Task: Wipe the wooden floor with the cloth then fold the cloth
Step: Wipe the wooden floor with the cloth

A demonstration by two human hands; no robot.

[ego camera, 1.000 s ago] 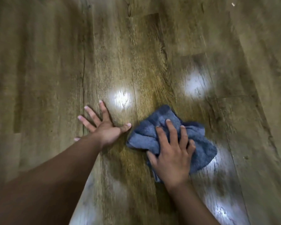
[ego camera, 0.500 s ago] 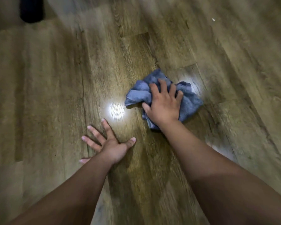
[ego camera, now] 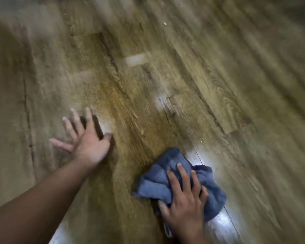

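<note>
A crumpled blue cloth (ego camera: 165, 182) lies bunched on the wooden floor (ego camera: 218, 85) at the lower right of the view. My right hand (ego camera: 185, 205) presses down on top of it, fingers spread and curled into the fabric; a small loop of the cloth hangs out below the hand. My left hand (ego camera: 88, 143) rests flat on the bare planks to the left of the cloth, fingers apart, holding nothing. The picture is blurred by motion.
Brown wood-grain planks fill the whole view, with bright light reflections beside the cloth (ego camera: 197, 157) and near the middle. A tiny white speck (ego camera: 165, 23) lies on the floor far ahead.
My right hand has pulled the cloth back toward me, from far ahead to the lower right. The left hand stays planted on the floor. The view has swung and blurred.
</note>
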